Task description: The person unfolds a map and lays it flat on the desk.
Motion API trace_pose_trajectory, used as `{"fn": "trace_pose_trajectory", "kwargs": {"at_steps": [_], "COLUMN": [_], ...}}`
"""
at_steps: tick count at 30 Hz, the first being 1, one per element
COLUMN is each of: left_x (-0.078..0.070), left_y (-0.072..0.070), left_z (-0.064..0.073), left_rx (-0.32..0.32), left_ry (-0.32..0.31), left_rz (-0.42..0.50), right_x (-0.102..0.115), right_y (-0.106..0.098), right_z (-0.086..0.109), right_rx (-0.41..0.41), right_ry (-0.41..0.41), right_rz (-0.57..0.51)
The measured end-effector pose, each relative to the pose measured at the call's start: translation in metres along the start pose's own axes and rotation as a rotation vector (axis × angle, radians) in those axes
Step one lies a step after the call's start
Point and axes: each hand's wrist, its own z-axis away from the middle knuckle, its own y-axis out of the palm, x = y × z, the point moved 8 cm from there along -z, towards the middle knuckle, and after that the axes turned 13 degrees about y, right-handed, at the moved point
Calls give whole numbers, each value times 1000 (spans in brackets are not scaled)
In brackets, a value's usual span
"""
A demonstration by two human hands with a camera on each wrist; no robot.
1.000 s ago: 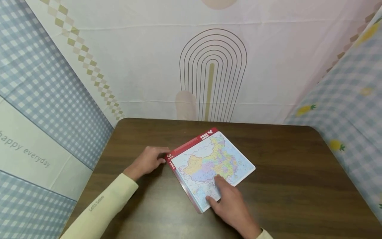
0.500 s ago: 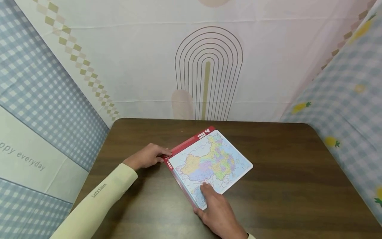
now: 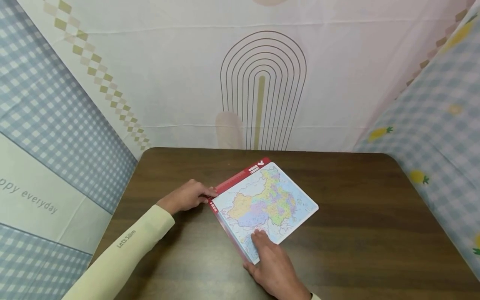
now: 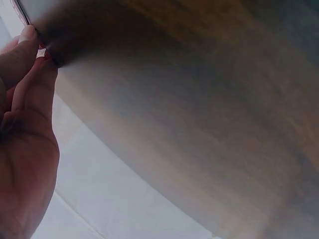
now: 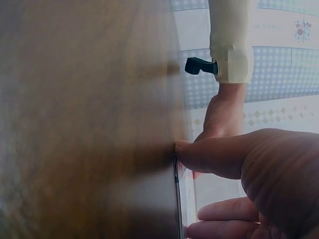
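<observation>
A map board with a red border and a pastel-coloured map lies at a slant on the table in the head view. My left hand pinches its red left corner; in the left wrist view the thumb and fingers of this hand meet at the board's edge. At the near corner, my right hand rests with its fingers over the map and its thumb at the edge. The right wrist view shows the right hand close up, its thumb tip by the thin board edge. The board's underside is hidden.
The brown wooden table extends on both sides of the board. A pale printed cloth hangs behind it, with blue checked cloth at the left and a pineapple-patterned cloth at the right.
My right hand has slid towards me and left, from the map's middle to the near corner. My left fingers have come over the red corner. The board has barely moved.
</observation>
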Motion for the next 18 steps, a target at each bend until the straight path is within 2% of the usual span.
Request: {"fn": "trace_pose_trajectory", "kwargs": {"at_steps": [10, 18], "left_x": [-2, -14], "left_y": [1, 4], "left_z": [1, 9], "left_rx": [-21, -61], "left_ry": [-11, -15], "left_rz": [0, -20], "right_x": [-1, -12], "right_y": [-4, -10], "right_z": [0, 3], "right_rx": [-17, -45], "right_ry": [-29, -28], "right_rz": [1, -27]}}
